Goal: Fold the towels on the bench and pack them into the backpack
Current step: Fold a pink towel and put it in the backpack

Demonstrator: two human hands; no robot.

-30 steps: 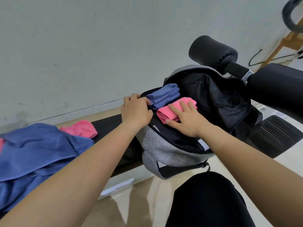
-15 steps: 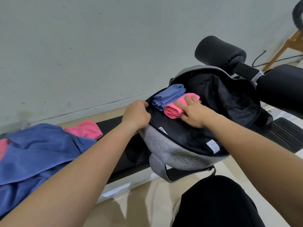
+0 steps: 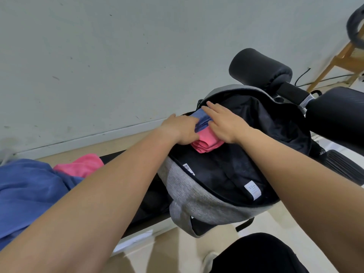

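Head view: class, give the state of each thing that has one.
backpack: unzipped, open, lying on the bench
folded blue towel: folded, inside the backpack
folded pink towel: folded, inside, beside the blue one
loose blue towel: unfolded, heaped on the bench
loose pink towel: unfolded, on the bench
left hand: against the folded towels, grip unclear
right hand: flat on the folded blue towel

Nothing readable here, tbh. The grey fabric backpack with black lining has a white sewn-in tag inside its near rim and a smaller white tag by the left rim. Both have print that's way too tiny to make out.
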